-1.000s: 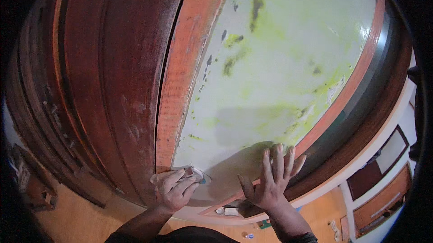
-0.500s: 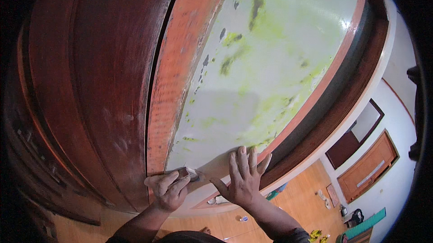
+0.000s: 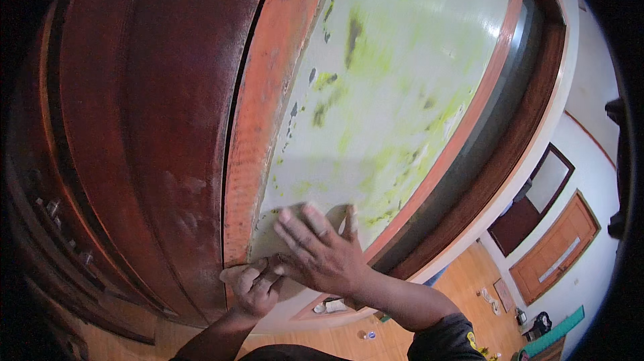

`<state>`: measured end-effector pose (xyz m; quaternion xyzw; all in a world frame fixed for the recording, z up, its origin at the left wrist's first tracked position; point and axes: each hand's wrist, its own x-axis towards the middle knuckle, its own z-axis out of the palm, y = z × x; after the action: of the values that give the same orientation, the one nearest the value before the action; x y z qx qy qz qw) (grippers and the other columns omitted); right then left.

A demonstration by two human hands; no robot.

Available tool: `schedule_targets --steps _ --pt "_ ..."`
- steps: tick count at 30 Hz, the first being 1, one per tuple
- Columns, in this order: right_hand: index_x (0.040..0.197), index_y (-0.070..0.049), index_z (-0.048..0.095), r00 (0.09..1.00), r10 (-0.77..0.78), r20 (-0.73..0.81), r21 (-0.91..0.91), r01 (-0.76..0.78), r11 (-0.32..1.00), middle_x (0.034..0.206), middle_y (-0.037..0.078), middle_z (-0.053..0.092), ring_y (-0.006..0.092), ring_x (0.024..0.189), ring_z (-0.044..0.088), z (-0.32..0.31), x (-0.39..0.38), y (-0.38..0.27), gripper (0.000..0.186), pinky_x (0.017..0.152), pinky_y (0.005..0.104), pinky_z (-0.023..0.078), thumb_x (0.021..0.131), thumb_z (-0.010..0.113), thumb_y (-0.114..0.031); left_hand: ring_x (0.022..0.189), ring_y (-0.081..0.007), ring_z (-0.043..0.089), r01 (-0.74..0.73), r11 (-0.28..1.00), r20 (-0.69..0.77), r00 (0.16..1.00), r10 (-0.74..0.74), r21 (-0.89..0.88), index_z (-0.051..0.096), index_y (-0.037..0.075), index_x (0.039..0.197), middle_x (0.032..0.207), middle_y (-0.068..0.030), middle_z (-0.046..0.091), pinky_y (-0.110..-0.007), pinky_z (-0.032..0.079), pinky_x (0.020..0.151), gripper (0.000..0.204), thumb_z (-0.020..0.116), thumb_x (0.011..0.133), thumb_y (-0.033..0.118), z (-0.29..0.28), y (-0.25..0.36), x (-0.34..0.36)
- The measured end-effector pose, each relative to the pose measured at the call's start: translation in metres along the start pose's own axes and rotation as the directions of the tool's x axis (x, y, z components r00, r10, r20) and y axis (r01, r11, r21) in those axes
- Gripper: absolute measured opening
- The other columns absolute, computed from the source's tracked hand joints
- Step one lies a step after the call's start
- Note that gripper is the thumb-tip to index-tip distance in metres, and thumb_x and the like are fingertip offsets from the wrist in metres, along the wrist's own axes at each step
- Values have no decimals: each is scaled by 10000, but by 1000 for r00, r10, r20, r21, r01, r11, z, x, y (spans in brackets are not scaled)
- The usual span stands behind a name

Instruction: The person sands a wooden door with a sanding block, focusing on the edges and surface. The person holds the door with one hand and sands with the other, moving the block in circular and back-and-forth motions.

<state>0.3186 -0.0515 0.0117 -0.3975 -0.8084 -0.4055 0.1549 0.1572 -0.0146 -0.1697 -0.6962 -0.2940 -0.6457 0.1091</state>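
Observation:
In front of me is a wall panel [image 3: 376, 106] of pale grey with yellow-green smears and dark patches. An orange-painted wooden frame strip [image 3: 268, 79] runs along its left side. My left hand [image 3: 253, 287] is at the strip's lower end, its fingers curled closed; whatever they grip is hidden beside the other hand. Against the low part of the panel is my right hand [image 3: 323, 254], open, its fingers spread and slightly blurred. Its thumb side points up and right, and its lower edge meets my left fingertips.
Dark red-brown wooden door [image 3: 174, 93] fills the left side, with a narrow dark gap at the strip. Right of the panel is a dark recessed window frame [image 3: 496, 153]. Below lie a wooden-toned floor [image 3: 463, 280], several small items and a green board [image 3: 553, 333]; an orange door [image 3: 555, 246] stands beyond.
My right hand has moved left across the panel and turned, coming up to my left hand. The small greyish piece seen at my left fingertips is now hidden. The view has shifted slightly.

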Motion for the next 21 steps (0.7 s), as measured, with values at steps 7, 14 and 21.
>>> schedule_targets --steps 7,14,21 --pt "1607 -265 433 996 -27 83 20 25 999 1693 -55 343 173 1564 293 -3 -27 19 782 1180 749 -35 942 578 -651 1091 -311 618 18 998 54 998 -21 55 759 112 1074 1250 -129 584 -441 520 921 347 860 742 104 -3 6 -4" --pt "1601 -255 442 982 148 -115 -107 -160 981 1687 -19 363 245 1582 264 -70 38 97 822 1201 729 -97 925 557 -710 1125 -310 623 -7 1000 81 997 7 6 782 101 1082 1259 -128 577 -403 564 891 393 880 707 34 -23 17 22" --pt "1615 -75 378 904 223 -366 -338 -352 873 1684 144 344 317 1595 234 -143 110 158 960 1262 604 -93 950 458 -762 987 -307 668 -88 989 126 989 72 122 741 129 1061 1143 -108 604 -429 564 823 356 883 734 143 -41 31 50"
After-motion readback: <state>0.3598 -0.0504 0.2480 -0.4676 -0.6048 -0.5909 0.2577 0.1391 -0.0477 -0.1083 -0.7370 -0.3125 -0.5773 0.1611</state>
